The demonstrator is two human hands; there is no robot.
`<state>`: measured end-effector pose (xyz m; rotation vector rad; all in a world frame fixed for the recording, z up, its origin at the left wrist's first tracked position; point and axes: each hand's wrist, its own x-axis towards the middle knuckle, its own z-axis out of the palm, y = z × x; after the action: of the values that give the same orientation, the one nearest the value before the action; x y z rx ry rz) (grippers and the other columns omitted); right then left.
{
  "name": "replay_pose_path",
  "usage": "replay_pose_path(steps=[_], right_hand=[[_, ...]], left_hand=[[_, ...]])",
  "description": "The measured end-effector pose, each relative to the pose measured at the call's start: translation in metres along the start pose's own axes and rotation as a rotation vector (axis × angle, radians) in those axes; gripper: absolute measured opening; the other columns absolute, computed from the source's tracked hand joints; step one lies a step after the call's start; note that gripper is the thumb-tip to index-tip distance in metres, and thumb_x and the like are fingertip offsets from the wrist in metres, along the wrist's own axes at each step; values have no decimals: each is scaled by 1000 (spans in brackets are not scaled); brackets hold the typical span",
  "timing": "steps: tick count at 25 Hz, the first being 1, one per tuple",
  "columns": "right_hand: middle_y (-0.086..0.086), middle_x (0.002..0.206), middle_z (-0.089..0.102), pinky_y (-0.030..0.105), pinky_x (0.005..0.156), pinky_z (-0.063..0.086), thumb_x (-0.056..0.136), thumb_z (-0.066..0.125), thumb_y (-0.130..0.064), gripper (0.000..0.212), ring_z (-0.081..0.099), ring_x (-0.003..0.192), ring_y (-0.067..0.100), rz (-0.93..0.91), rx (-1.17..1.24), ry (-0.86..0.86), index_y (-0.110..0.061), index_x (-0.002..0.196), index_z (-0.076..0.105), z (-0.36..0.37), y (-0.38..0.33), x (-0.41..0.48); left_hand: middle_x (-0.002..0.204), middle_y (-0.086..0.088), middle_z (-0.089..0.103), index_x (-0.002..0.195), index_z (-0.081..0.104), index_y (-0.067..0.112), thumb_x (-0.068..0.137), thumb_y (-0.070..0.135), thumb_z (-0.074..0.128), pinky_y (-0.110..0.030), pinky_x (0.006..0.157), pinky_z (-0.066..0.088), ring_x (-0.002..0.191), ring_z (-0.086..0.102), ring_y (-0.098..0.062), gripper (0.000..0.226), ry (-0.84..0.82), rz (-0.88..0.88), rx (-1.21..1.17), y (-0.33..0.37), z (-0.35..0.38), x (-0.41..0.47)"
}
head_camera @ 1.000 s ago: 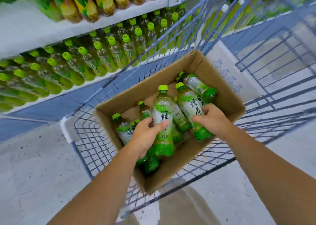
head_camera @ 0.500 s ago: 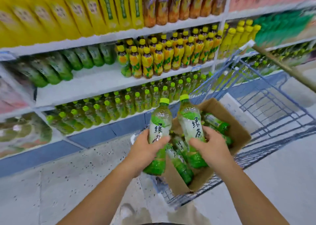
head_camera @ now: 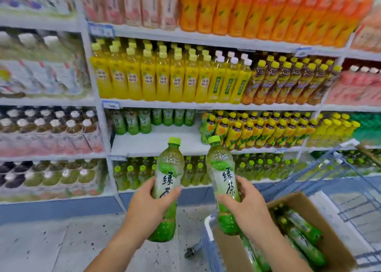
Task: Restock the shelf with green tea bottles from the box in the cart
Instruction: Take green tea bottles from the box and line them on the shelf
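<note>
The left hand (head_camera: 147, 206) curls its fingers and thumb around the middle of one green tea bottle (head_camera: 169, 168), and the right hand (head_camera: 246, 206) grips a second bottle (head_camera: 221, 168) in the same way. Both are upright, caps up, near each other, held in the air before the shelf (head_camera: 156, 144). At the shelf's back edge stands a row of green bottles (head_camera: 144, 121). More bottles (head_camera: 299, 232) lie in the cardboard box (head_camera: 332, 228) in the cart (head_camera: 350, 191).
</note>
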<state>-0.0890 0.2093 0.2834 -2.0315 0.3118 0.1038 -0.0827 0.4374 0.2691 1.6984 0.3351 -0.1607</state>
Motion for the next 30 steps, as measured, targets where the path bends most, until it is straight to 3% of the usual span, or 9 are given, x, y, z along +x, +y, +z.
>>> replay_pose_path(steps=[3,7,12,14,16,19,23,30], right_hand=[[-26,106,60,32,86,53,84,76,-34,47,59,98,-3,-37,-18,-67,-45,120,48,27,-18,36],[-18,108,64,32,82,55,85,76,-28,44,61,95,-3,-70,22,-143,-35,122,53,61,-27,91],[-14,110,65,25,75,49,85,77,-23,43,62,96,-1,-45,56,-219,-32,120,54,93,-25,164],[-14,108,64,25,74,49,84,77,-23,43,59,93,-5,-27,34,-238,-32,119,52,104,-21,195],[-13,107,65,32,79,54,82,78,-23,45,62,93,0,6,17,-240,-33,117,51,116,-13,225],[-13,104,65,27,71,52,82,78,-19,46,64,92,4,53,14,-254,-30,117,50,139,2,266],[-14,100,66,19,63,48,81,78,-13,46,64,87,1,60,35,-206,-33,111,50,183,42,317],[-19,97,73,9,64,54,82,79,-7,44,68,86,-8,-13,231,-12,-34,111,59,255,101,384]], left_hand=[[82,19,75,93,70,33,81,31,82,-27,61,59,75,72,-8,17,73,0,1,4,-23,28],[86,11,78,97,72,27,78,29,85,-36,73,63,83,74,-13,23,164,-9,27,6,-38,81],[87,7,78,98,72,24,75,30,86,-43,77,63,82,74,-14,27,226,-40,97,10,-40,153],[86,7,77,96,71,24,73,31,87,-43,77,63,81,74,-13,29,243,-52,152,7,-39,185],[85,6,77,94,71,23,72,30,87,-41,76,63,81,73,-12,28,238,-57,196,0,-37,218],[85,8,74,93,69,24,74,29,86,-26,65,60,78,71,-7,26,216,-40,267,-19,-31,269],[79,14,70,88,66,27,73,28,87,-8,49,46,70,66,2,26,215,0,303,-67,-25,339],[85,17,75,97,70,30,71,28,88,-26,72,59,80,70,1,31,256,133,212,-136,-10,427]])
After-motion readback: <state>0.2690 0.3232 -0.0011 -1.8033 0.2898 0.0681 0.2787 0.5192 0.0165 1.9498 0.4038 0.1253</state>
